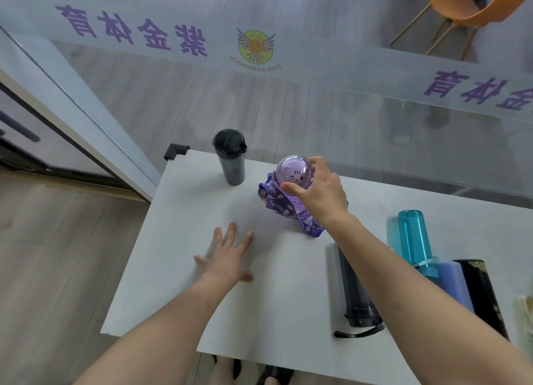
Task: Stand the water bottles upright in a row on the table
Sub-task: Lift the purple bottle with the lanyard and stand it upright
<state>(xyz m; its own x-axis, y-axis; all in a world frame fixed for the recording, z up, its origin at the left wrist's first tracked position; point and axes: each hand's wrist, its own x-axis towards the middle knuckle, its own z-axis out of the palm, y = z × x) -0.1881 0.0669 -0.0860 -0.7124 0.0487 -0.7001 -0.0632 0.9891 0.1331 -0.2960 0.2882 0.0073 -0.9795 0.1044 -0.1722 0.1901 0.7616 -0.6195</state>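
The right hand point(320, 191) has its grip around the upright, domed purple bottle point(292, 172), the left hand point(227, 257) lies splayed flat on bare surface point(178, 240) near its left edge.

The right forearm hides much of the dark translucent lying bottle point(356, 292) and the pale-blue lying bottle point(452, 280); a cream object point(523, 321) beyond is cropped.

Glass partition point(317, 101) behind the far bench edge carries a frosted band with purple characters and a round yellow-green winged logo point(255, 46) lettered ZIJIN GYMNASIUM, all mirrored. Beyond the glass, upper right: orange chair point(458, 0) on thin gold legs over grey plank floor. Left: white-framed door point(72, 119); black corner guard point(175, 150) on the far-left bench corner.
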